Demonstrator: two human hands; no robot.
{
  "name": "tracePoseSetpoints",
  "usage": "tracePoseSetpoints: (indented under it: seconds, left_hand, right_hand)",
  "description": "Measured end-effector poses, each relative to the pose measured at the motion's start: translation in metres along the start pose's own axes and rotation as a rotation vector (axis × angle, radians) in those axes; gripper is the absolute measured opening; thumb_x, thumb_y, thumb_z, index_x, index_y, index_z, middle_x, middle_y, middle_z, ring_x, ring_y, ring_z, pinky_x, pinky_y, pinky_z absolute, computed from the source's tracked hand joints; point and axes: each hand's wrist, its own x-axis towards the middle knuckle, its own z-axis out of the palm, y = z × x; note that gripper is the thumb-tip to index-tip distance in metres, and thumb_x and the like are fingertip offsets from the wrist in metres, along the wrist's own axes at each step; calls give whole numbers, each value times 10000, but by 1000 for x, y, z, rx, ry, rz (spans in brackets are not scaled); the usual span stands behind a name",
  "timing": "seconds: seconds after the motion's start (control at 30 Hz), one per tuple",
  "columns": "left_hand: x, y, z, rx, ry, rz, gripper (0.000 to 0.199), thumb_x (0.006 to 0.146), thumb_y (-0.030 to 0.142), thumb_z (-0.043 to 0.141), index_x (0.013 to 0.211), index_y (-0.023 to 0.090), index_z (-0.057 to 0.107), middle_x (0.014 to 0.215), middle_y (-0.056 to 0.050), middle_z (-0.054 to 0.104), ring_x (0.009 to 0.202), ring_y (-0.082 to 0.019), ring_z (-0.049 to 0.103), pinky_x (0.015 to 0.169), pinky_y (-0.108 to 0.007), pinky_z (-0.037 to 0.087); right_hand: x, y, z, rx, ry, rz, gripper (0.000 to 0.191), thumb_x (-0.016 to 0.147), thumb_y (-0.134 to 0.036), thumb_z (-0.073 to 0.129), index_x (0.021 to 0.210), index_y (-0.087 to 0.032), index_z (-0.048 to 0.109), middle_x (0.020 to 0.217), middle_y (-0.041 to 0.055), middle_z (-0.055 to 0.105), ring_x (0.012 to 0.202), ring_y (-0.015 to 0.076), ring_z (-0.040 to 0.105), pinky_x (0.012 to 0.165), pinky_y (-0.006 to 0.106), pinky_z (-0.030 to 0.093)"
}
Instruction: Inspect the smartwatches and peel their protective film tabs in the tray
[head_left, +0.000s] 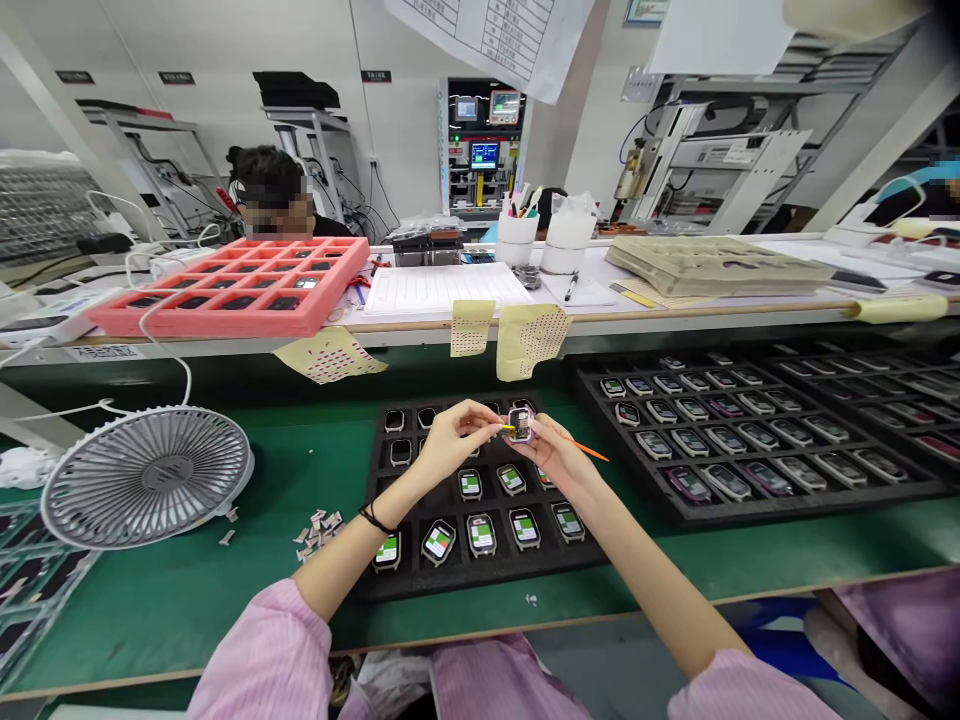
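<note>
Watch (520, 425), its inside showing, is held up over the far right part of the black tray (480, 577). The right hand (564, 458) has its grip clamped on the watch's right side; an orange stick (590, 450) juts out to the right from behind it. The left hand (459, 438) has its grip pinched on a small yellow piece (508, 428) against the watch's left side. Lit watches (481, 535) sit in the tray's near rows. The tray lies on the green table (277, 610), with scraps (319, 532) and a fan (150, 478) to its left and a larger tray (810, 507) of watches to its right. Beyond, a pink tray (300, 318) rests on a shelf (412, 327).
</note>
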Motion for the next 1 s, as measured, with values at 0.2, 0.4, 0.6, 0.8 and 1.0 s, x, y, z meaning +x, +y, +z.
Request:
tracePoseSetpoints:
  seconds: [0.2, 0.4, 0.6, 0.8, 1.0]
  left_hand:
    - [0, 6, 3, 29, -59, 85, 236, 772, 322, 708, 905, 129, 673, 958, -87, 709, 813, -157, 642, 729, -278, 527]
    - [-4, 9, 5, 303, -37, 296, 214, 847, 271, 640, 1039, 213, 714, 985, -67, 722, 911, -185, 578, 741, -299, 499]
    - [-9, 3, 8, 542, -45, 575, 274, 905, 254, 565, 1162, 230, 656, 1160, -73, 686, 1038, -212, 534, 923, -422, 461]
    - [-11, 3, 11, 601, -7, 683, 257, 901, 213, 570, 1146, 216, 646, 1166, -86, 662, 1050, -201, 552, 926, -405, 462]
    - [-14, 2, 12, 564, 19, 638, 319, 897, 248, 578, 1213, 205, 598, 1136, -105, 639, 1054, -209, 564, 879, -382, 491]
  right_hand:
    - [-3, 12, 3, 61, -34, 74, 239, 663, -254, 818, 665, -189, 588, 856, 16, 739, 800, 188, 709, 863, 373, 563]
    - [-5, 20, 7, 181, -28, 124, 214, 675, -264, 811, 831, -175, 694, 859, 29, 744, 807, 171, 703, 838, 319, 572]
    - [-7, 20, 9, 178, -56, 125, 171, 736, -275, 763, 874, -195, 703, 799, 10, 732, 747, 153, 701, 771, 291, 585]
    - [-10, 17, 11, 181, -43, 101, 220, 683, -266, 807, 863, -193, 703, 802, 8, 735, 730, 148, 698, 731, 273, 590]
    - [-14, 14, 15, 149, -79, 97, 260, 683, -294, 804, 899, -189, 705, 911, 47, 744, 848, 203, 713, 734, 287, 593]
